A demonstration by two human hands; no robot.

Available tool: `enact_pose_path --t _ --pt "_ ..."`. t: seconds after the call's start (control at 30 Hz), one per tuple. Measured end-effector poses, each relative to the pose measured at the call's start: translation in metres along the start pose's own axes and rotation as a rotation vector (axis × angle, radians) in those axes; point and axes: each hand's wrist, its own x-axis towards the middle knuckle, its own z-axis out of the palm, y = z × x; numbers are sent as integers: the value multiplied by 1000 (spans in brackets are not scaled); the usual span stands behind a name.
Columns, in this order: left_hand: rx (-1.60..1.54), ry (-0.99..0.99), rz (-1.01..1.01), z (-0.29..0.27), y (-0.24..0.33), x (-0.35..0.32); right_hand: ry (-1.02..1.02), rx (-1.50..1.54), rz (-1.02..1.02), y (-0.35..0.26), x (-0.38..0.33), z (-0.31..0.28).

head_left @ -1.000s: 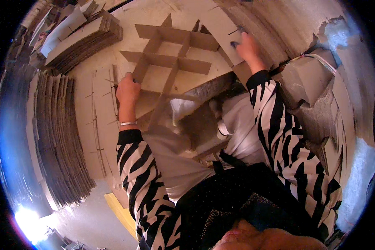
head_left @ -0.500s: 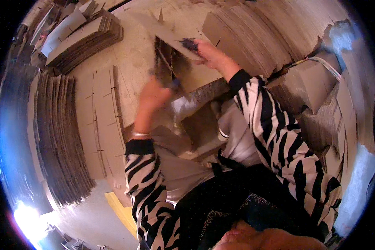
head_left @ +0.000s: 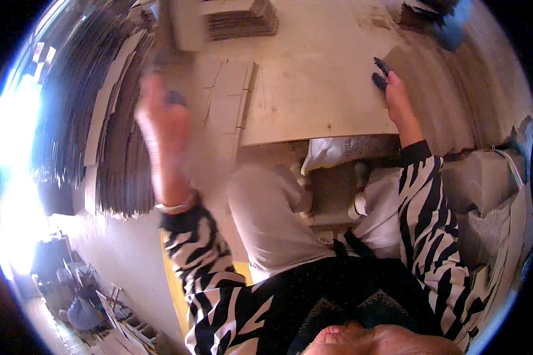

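My left hand (head_left: 166, 121) is raised on the left, smeared by motion. Its fingers close on a brown cardboard piece (head_left: 186, 29), also blurred, so its full shape is hard to read. Dark coverings show on the fingertips of both hands. Over on the right, my right hand (head_left: 398, 97) has its thumb and fingers apart and nothing between them. It is at the near left edge of a pile of cardboard sheets (head_left: 450, 94). Slotted cardboard strips (head_left: 226, 89) lie flat on the pale table (head_left: 320, 77), to the right of my left hand.
Tall rows of cardboard (head_left: 124, 160) line the left side. Another cardboard stack (head_left: 241, 22) sits at the table's far side. Below the front edge is a white plastic bag (head_left: 334, 152) near my feet. A yellow strip (head_left: 175, 278) lies beside my left forearm.
Both hands were together over the table's middle with a cardboard piece. My left hand has swung left with cardboard; my right hand has let go and moved right. The view has shifted too.
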Motion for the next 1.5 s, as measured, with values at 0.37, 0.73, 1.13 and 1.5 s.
enact_pose_path --t 0.37,0.73,1.13,1.5 --pt "867 -250 -9 -143 -249 67 -244 -1235 -364 16 -44 33" --pt "616 -219 93 134 -74 -51 -285 -1330 -437 -17 -61 39" --pt "294 -380 168 197 -86 -103 -317 -1056 -647 -12 -86 63" --pt "-675 -718 -344 249 -38 -111 -443 -1034 -707 25 -103 84"
